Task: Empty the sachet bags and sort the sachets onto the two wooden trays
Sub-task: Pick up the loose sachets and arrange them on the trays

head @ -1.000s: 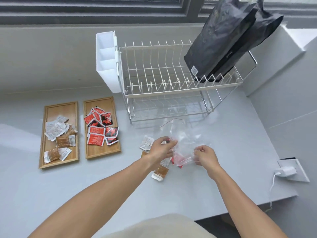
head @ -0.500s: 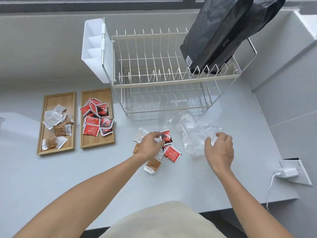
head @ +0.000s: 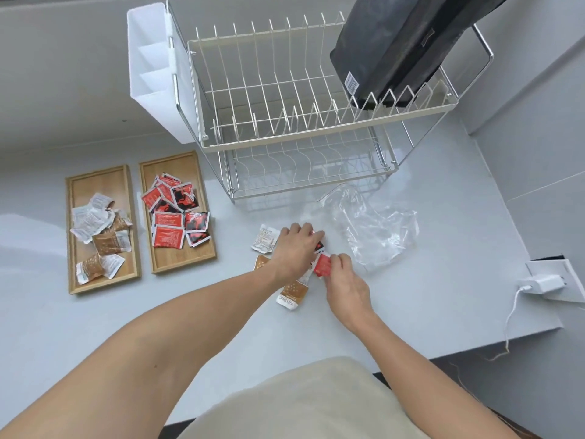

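Head cam looks down on a pale grey counter (head: 95,327) with both bare hands working in the middle. The right hand (head: 346,288) is pinching a red sachet (head: 322,264) between thumb and fingertips, just off the counter or on it, can't tell which. The left hand (head: 296,248) sits palm-down over a little heap of loose sachets, fingers curled; whether it's actually gripping one I can't tell. Poking out around it: a white sachet (head: 265,238) on its left side and a brown sachet (head: 292,294) on the near side.

The clear plastic bag (head: 376,229) lies crumpled and flat just right of the hands, apparently empty.

Over on the left are the two wooden trays, side by side. The left tray (head: 71,236) holds the white and brown sachets, the right tray (head: 209,236) holds the red and black ones, all in loose piles.

At the far side stands a two-tier wire dish rack (head: 285,128) with a white cutlery caddy (head: 152,80) hung on its left end and a black bag (head: 395,45) leaning in the top tier. A white charger (head: 543,282) is plugged in at the right edge.
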